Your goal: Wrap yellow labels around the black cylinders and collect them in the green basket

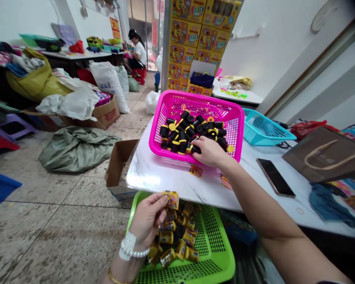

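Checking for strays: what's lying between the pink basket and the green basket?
In the head view, two small colourful labels lie on the white tabletop between them.

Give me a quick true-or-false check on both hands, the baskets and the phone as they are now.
1. The right hand reaches into the pink basket of black rolls. True.
2. The left hand is empty. False: it holds a small yellow box over the green basket.
3. The phone lies inside the blue basket. False: it lies flat on the white table.
4. The green basket holds yellow-wrapped pieces. True.
5. The blue basket sits beside the pink basket on the table. True.
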A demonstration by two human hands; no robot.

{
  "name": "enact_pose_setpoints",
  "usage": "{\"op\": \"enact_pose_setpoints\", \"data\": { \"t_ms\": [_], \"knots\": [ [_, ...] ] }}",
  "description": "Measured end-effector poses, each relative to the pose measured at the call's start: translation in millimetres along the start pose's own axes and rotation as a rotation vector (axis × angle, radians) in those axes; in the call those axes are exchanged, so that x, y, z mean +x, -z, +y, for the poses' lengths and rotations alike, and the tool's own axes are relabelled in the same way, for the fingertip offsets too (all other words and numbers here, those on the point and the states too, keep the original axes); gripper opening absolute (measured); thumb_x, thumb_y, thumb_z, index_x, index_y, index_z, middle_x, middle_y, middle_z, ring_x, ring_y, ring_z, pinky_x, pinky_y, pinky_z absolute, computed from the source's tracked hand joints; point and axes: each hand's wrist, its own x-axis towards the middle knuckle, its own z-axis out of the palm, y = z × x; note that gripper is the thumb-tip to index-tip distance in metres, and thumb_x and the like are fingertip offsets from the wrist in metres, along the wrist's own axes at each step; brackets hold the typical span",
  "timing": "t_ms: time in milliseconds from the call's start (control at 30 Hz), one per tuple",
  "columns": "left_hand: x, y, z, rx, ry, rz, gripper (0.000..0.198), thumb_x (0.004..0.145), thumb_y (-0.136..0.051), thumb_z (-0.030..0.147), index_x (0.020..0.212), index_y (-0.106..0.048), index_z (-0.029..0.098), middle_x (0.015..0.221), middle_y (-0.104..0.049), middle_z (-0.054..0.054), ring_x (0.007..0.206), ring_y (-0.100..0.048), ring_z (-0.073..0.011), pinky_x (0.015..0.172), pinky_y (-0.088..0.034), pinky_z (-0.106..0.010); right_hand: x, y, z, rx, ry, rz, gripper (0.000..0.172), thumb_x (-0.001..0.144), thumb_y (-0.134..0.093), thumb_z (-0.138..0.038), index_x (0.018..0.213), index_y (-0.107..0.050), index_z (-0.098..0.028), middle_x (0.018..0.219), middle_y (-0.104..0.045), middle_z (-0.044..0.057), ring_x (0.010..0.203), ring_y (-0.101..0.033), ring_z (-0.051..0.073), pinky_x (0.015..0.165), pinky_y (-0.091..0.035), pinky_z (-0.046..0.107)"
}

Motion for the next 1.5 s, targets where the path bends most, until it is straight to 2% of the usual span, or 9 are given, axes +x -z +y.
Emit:
{"op": "enact_pose_setpoints", "data": {
  "t_ms": [67, 167, 300, 433, 600, 1000, 1133, 1267, 1500],
  "knots": [
    [0.7, -6.2, 4.7, -0.023, -0.006, 0.001, 0.038, 0.056, -0.088, 0.033, 0.077, -0.069, 0.008, 0.056, -0.059, 0.003, 0.036, -0.032, 0.0015, 0.035, -0.014, -0.013, -15.1, 5.1, -4.0, 0.167, 0.002, 0.13, 0.031, 0.076, -0.065, -0.021, 0.106, -0.069, -0.018, 0.101, -0.067, 0.01, 0.094, -0.062, 0.026, 0.085, -0.049, 0.038],
    [3.1, -12.4, 8.0, -0.09, -0.017, -0.011, 0.033, 0.058, -0.088, 0.028, 0.075, -0.068, 0.008, 0.055, -0.058, 0.003, 0.038, -0.033, 0.0013, 0.035, -0.016, -0.012, -48.6, 8.2, -18.3, 0.719, -0.049, 0.235, 0.032, 0.075, -0.07, -0.023, 0.106, -0.063, -0.022, 0.096, -0.067, 0.004, 0.087, -0.064, 0.021, 0.08, -0.052, 0.035],
    [8.6, -16.9, 5.0, -0.184, 0.045, -0.04, 0.031, 0.059, -0.086, 0.021, 0.077, -0.066, 0.008, 0.064, -0.062, 0.002, 0.039, -0.035, 0.0021, 0.034, -0.017, -0.01, -96.4, -7.4, -46.1, 1.413, -0.165, 0.121, 0.036, 0.072, -0.079, -0.027, 0.101, -0.058, -0.024, 0.094, -0.07, 0.003, 0.09, -0.068, 0.02, 0.081, -0.055, 0.034],
    [10.9, -19.9, 1.3, -0.218, 0.08, -0.095, 0.032, 0.061, -0.086, 0.019, 0.083, -0.065, 0.008, 0.065, -0.059, 0.004, 0.038, -0.035, 0.0031, 0.033, -0.018, -0.009, -121.2, -33.3, -66.1, 1.642, -0.241, 0.047, 0.034, 0.073, -0.08, -0.029, 0.1, -0.062, -0.023, 0.102, -0.072, 0.005, 0.095, -0.068, 0.019, 0.086, -0.055, 0.034],
    [8.4, -21.4, -0.4, -0.231, 0.087, -0.198, 0.025, 0.069, -0.081, 0.022, 0.08, -0.064, 0.008, 0.067, -0.058, 0.004, 0.037, -0.034, 0.0037, 0.033, -0.021, -0.009, -124.7, -44.5, -70.4, 1.646, -0.327, 0.064, 0.03, 0.074, -0.079, -0.03, 0.097, -0.062, -0.02, 0.104, -0.073, 0.006, 0.091, -0.068, 0.016, 0.084, -0.056, 0.03],
    [6.8, -28.5, -9.5, -0.313, 0.092, -0.19, 0.028, 0.067, -0.082, 0.022, 0.084, -0.064, 0.008, 0.065, -0.057, 0.005, 0.038, -0.034, 0.0027, 0.033, -0.019, -0.01, -130.4, -41.5, -94.2, 1.418, -0.423, 0.233, 0.027, 0.077, -0.073, -0.026, 0.092, -0.051, -0.023, 0.091, -0.075, 0.003, 0.078, -0.071, 0.013, 0.071, -0.056, 0.023],
    [7.1, -26.1, -10.4, -0.416, 0.151, -0.157, 0.02, 0.071, -0.078, 0.017, 0.079, -0.061, 0.009, 0.062, -0.056, 0.005, 0.037, -0.034, 0.0026, 0.033, -0.019, -0.01, -136.9, -47.9, -97.8, 1.294, -0.349, 0.244, 0.028, 0.079, -0.07, -0.022, 0.096, -0.048, -0.024, 0.109, -0.074, 0.007, 0.088, -0.073, 0.017, 0.077, -0.058, 0.028],
    [5.9, -25.4, -8.1, -0.476, 0.2, -0.168, 0.014, 0.075, -0.072, 0.014, 0.077, -0.059, 0.01, 0.059, -0.055, 0.006, 0.035, -0.029, 0.0022, 0.033, -0.018, -0.011, -143.0, -46.3, -95.2, 1.144, -0.263, 0.277, 0.03, 0.077, -0.07, -0.018, 0.098, -0.05, -0.025, 0.106, -0.073, 0.006, 0.09, -0.073, 0.019, 0.081, -0.06, 0.031],
    [4.6, -22.5, -10.3, -0.205, 0.036, -0.182, 0.025, 0.071, -0.079, 0.027, 0.077, -0.063, 0.01, 0.047, -0.048, 0.006, 0.036, -0.028, -0.0001, 0.036, -0.015, -0.013, -145.3, -42.1, -82.7, 0.844, -0.117, 0.28, 0.031, 0.075, -0.069, -0.016, 0.102, -0.058, -0.023, 0.104, -0.071, 0.005, 0.094, -0.07, 0.019, 0.089, -0.058, 0.034]
  ]
}}
